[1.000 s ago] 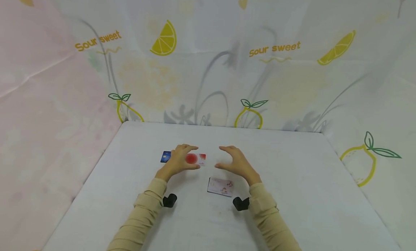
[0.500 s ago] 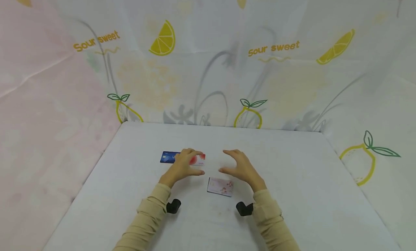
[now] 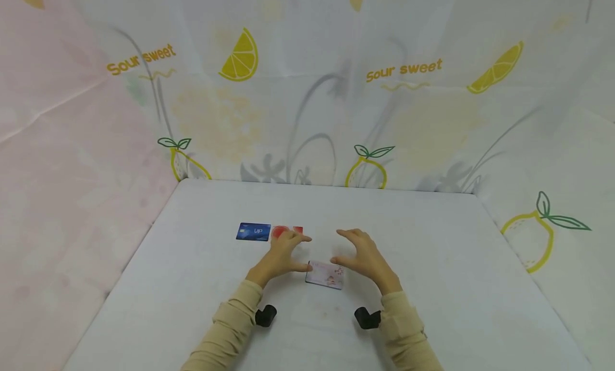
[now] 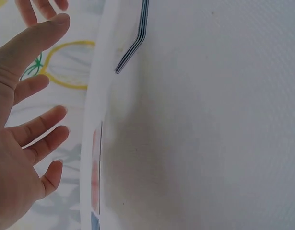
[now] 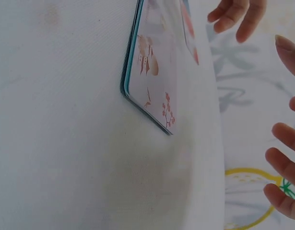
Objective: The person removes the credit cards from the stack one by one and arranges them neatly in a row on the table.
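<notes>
A small stack of cards [image 3: 325, 275], its top one pale pink with a floral print, lies in the middle of the white table. In the right wrist view the stack's layered edge [image 5: 124, 76] shows. My left hand [image 3: 280, 258], fingers spread and thumb apart, hovers over the stack's left end. My right hand [image 3: 367, 260] hovers beyond its right end, fingers loosely bent. Neither hand holds anything. Behind the left hand, a blue VIP card [image 3: 253, 231] lies beside a red-and-white card [image 3: 280, 231], which the left hand partly hides.
The white table [image 3: 432, 285] reaches a patterned cloth backdrop [image 3: 307, 93] with lemons and lettering at its back edge. A black wrist device [image 3: 266, 316] sits on the left wrist, another black device [image 3: 367, 318] on the right.
Both hands have drawn back toward me and slightly right, from near the two far cards to over the stack. The blue card has come fully into sight. The cards stay put.
</notes>
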Demonstrator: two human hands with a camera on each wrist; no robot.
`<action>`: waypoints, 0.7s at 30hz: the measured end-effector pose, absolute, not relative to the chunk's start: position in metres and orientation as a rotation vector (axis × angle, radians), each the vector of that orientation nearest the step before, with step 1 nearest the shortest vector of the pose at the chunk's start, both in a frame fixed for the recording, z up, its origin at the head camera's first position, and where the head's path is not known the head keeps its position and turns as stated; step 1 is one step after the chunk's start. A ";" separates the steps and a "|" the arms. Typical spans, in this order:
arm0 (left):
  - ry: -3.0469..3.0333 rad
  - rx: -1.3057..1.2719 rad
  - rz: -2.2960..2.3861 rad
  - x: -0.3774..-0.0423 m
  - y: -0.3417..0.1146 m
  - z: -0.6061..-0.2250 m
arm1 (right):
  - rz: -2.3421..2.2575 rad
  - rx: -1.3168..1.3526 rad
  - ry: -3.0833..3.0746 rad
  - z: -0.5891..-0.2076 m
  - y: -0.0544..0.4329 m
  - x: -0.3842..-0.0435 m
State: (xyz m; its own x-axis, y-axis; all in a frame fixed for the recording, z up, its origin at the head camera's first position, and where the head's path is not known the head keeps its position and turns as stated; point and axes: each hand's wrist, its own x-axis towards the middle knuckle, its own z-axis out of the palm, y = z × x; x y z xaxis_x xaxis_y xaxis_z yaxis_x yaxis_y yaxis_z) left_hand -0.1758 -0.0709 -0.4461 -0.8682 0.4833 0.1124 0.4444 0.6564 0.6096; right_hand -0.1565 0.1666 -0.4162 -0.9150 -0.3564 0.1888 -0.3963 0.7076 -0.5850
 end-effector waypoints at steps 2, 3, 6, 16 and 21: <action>2.794 0.799 1.012 -0.174 -0.070 -0.448 | 0.977 0.623 -2.843 -0.417 0.168 -0.154; 2.792 0.810 1.012 -0.174 -0.069 -0.449 | 0.969 0.617 -2.841 -0.418 0.169 -0.154; 2.789 0.826 0.984 -0.172 -0.067 -0.451 | 0.947 0.606 -2.835 -0.419 0.172 -0.150; 2.776 0.868 0.964 -0.166 -0.060 -0.453 | 0.967 0.551 -2.879 -0.421 0.179 -0.137; 2.788 0.881 0.941 -0.163 -0.059 -0.457 | 0.995 0.524 -2.925 -0.427 0.180 -0.131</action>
State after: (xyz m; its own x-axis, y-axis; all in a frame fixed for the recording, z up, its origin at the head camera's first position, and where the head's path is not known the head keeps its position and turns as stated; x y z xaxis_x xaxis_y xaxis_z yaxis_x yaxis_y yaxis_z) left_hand -0.1626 -0.0585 -0.4568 -0.8333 0.5414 0.1121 0.4986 0.6483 0.5754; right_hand -0.1312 0.1804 -0.4272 -0.9440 -0.3099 0.1132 -0.3147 0.7426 -0.5911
